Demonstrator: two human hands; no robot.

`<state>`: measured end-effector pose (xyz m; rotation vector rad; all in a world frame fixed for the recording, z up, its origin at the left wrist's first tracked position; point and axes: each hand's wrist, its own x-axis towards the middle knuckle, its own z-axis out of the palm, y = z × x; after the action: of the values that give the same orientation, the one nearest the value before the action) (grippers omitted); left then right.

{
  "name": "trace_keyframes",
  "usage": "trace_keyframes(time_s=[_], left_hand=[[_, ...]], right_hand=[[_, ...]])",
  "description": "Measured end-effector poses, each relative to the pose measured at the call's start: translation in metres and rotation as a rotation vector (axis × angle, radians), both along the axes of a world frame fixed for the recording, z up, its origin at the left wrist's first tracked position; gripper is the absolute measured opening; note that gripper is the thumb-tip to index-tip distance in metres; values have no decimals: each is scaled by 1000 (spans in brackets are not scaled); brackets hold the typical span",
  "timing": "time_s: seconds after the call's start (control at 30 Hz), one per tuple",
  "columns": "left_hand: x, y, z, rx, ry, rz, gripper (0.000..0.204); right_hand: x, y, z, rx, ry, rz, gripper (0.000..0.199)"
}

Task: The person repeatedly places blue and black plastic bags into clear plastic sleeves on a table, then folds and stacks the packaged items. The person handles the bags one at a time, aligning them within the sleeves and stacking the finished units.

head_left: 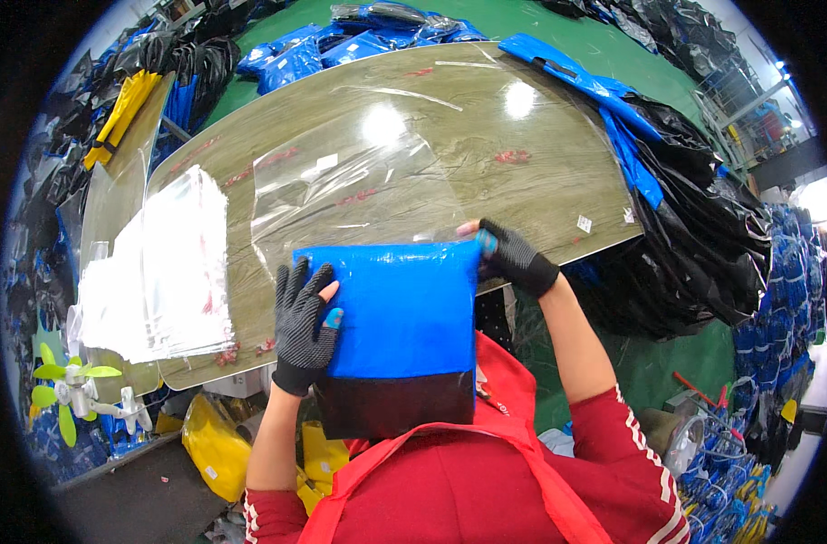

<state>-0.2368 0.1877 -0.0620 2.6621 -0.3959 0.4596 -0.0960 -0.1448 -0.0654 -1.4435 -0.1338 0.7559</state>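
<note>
A folded blue-and-black item (400, 317) (fabric or plastic, cannot be told) is held flat at the near edge of the bench (540, 172), half over the edge toward the person's red apron (486, 453). The left hand (304, 317), in a dotted black fingerless glove, is pressed flat on the item's left side, fingers spread wide, nothing pinched. The right hand (508, 254), gloved the same, is closed on the item's upper right corner, thumb on top; the mouth of a clear plastic bag (350, 190) seems to be caught in the same grip, though this cannot be told for sure.

The clear bag is laid out flat on the bench just beyond the item, its near edge touching or overlapping the item's top edge. Judged from this, the item is already folded and lined up with the bag, but is not yet inside (no film is seen over the blue surface); the sliding-in and any sealing are left.

A stack of clear bags (164, 272) is lying on the bench to the left, well apart from the hands. More blue packed items (350, 41) are piled at the far end, black bags (703, 236) are heaped to the right, and a small green-bladed fan (69, 385) is standing at lower left.
</note>
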Motion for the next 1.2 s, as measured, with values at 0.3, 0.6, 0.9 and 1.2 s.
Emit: trace_keyframes(time_s=[0.3, 0.6, 0.9, 1.2], left_hand=[[19, 33, -31, -1450, 678, 401, 48], [23, 3, 1, -1434, 611, 233, 55], [22, -14, 6, -1368, 596, 270, 60], [8, -11, -4, -1392, 840, 264, 59]], right_hand=[[-18, 20, -27, -217, -411, -196, 22], [-20, 19, -33, 26, -181, -480, 20], [-21, 0, -29, 71, -205, -460, 21], [-73, -14, -41, 185, -323, -586, 33]])
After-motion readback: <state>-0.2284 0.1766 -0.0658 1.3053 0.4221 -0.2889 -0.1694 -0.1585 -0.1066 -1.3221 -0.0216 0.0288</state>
